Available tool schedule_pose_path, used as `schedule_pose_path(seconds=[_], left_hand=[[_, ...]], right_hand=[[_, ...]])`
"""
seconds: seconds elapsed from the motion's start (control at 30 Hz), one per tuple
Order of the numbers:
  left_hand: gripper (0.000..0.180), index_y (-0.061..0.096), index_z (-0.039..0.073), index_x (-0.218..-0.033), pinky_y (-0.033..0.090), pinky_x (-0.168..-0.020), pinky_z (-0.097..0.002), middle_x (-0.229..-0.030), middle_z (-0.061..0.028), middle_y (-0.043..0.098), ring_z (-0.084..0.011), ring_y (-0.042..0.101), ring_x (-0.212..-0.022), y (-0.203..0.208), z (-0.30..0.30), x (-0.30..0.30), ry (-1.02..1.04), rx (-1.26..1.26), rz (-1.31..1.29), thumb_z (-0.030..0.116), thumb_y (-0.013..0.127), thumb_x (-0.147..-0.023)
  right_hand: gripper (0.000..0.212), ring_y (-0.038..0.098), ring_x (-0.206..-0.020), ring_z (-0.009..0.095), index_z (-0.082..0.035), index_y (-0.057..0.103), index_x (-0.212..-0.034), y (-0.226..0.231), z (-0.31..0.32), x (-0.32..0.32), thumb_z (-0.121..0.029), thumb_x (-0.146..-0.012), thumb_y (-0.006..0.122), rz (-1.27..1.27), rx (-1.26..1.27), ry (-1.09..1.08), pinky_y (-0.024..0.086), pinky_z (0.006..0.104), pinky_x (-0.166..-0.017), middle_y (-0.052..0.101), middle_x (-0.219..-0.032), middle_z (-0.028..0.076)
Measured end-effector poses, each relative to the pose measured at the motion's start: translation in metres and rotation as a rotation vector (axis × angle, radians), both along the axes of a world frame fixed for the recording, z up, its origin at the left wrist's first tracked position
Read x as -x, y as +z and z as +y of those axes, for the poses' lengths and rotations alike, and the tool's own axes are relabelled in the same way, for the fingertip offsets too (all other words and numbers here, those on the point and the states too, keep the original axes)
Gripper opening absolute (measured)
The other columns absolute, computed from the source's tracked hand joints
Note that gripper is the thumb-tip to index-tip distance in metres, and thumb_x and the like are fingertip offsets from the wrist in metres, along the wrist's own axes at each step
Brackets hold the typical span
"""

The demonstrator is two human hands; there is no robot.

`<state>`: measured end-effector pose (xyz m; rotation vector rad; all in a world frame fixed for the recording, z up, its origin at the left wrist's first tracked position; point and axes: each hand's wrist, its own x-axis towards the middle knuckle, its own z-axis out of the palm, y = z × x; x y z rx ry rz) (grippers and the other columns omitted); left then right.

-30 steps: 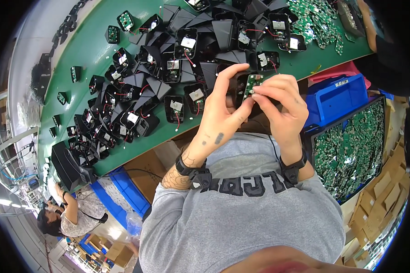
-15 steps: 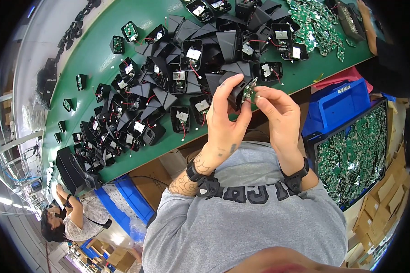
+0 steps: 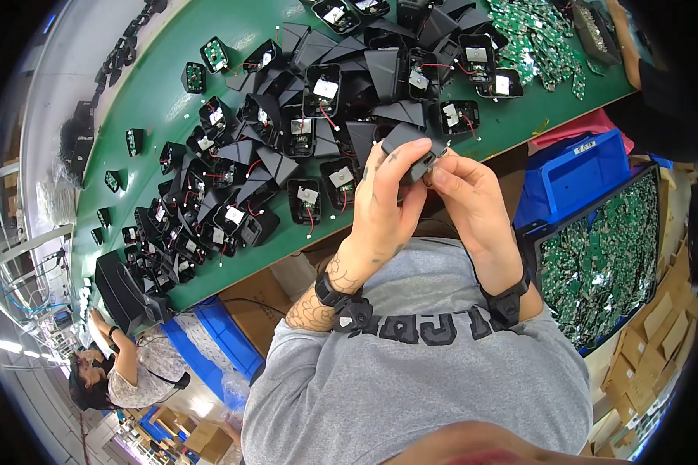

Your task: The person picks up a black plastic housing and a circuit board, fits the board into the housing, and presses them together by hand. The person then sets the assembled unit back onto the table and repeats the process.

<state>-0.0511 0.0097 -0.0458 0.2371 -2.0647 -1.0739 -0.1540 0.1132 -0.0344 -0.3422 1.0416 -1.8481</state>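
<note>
My left hand is closed around a small black plastic housing, held up in front of my chest near the table's edge. The housing is tilted so its outer face and a side with small openings show. Thumb and fingers of my right hand are pinched together at the housing's lower right edge. What they grip there is hidden by the fingers. Beyond my hands, many similar black housings with red wires and white parts lie heaped on the green table.
A pile of green circuit boards lies at the far right, near another person's arm. On my right are a blue bin and a black tray of boards. A co-worker is at the lower left.
The housing has turned over in my left hand: the green circuit board that showed in it is now out of sight. My right fingers have shifted slightly down, still pinched together.
</note>
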Motion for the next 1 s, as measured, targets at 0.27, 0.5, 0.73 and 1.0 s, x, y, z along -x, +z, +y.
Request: schedule_pose_path(seconds=[0.27, 0.5, 0.73, 1.0], left_hand=[[0.063, 0.044, 0.005, -0.126, 0.053, -0.069, -0.0387, -0.115, -0.0137, 0.059, -0.0359, 0.059, -0.094, 0.007, 0.000, -0.001, 0.003, -0.013, 0.011, -0.015, 0.063, -0.069], [0.062, 0.045, 0.006, -0.125, 0.054, -0.066, -0.0390, -0.112, -0.0145, 0.060, -0.0377, 0.058, -0.093, 0.006, -0.002, -0.002, 0.009, 0.124, 0.034, -0.015, 0.061, -0.068], [0.054, 0.048, 0.005, -0.125, 0.052, -0.067, -0.0355, -0.110, -0.0162, 0.059, -0.0353, 0.059, -0.094, 0.010, 0.005, -0.005, 0.009, -0.013, -0.177, -0.011, 0.059, -0.074], [0.050, 0.040, 0.011, -0.135, 0.043, -0.053, -0.0190, -0.093, -0.0020, 0.053, -0.0044, 0.049, -0.064, 0.032, -0.013, -0.005, -0.402, -1.076, -0.287, 0.001, 0.057, -0.089]], right_hand=[[0.011, 0.057, -0.087, 0.011, -0.003, 0.064, -0.091, -0.001, 0.002, -0.003, -0.013, -0.089, 0.062, -0.164, -0.004, 0.014, 0.043, 0.0289, -0.086, 0.064, -0.092, 0.003], [0.007, 0.058, -0.088, 0.010, 0.000, 0.066, -0.090, -0.005, 0.005, -0.004, -0.007, -0.087, 0.065, -0.180, 0.010, 0.052, 0.046, 0.0254, -0.084, 0.061, -0.094, 0.000], [0.026, 0.059, -0.089, 0.012, -0.001, 0.059, -0.104, -0.004, 0.001, 0.001, 0.005, -0.080, 0.067, 0.041, -0.051, -0.090, 0.049, 0.0252, -0.080, 0.061, -0.097, 0.004], [0.016, 0.062, -0.081, 0.012, 0.000, 0.062, -0.099, -0.015, 0.018, 0.024, 0.001, -0.083, 0.066, 0.236, -0.106, -0.230, 0.050, 0.0249, -0.075, 0.065, -0.090, 0.005]])
